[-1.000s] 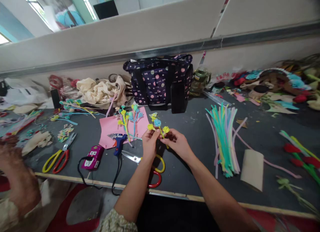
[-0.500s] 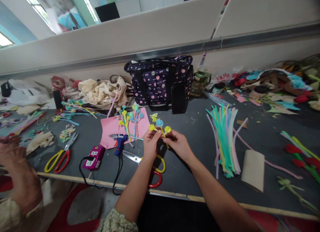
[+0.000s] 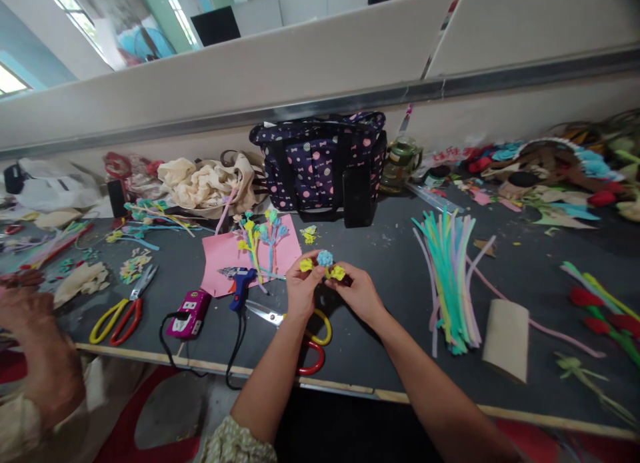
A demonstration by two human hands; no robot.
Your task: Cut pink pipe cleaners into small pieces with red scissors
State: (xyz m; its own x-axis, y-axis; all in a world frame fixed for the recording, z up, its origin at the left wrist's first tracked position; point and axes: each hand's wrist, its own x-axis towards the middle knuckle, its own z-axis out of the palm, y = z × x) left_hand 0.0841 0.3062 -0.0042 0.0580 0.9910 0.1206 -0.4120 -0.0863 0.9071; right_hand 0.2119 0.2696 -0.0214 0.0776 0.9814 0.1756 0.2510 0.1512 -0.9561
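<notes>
Pipe-cleaner sprig (image 3: 325, 258), fuzzy and round-headed, is pinched by our left hand (image 3: 302, 288) and right hand (image 3: 359, 291); right of our grip, table (image 3: 393, 263) room reaches a stem bundle (image 3: 451, 283); pale edge (image 3: 345, 386) nearer us.

Over the feed I see a dark patterned bag (image 3: 315, 166) on the worktop (image 3: 390, 256), a black phone (image 3: 357, 198) upright against its front, a greenish jug (image 3: 401, 158) beside it.

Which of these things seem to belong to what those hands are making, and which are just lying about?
Likely part of it:
- blue-and-yellow flower sprig, held in left hand and right hand
- bundle of fuzzy stems
- blue glue gun
- nearest scissors

Probably just lying about:
- dotted bag
- black phone-like slab
- greenish jug
</notes>
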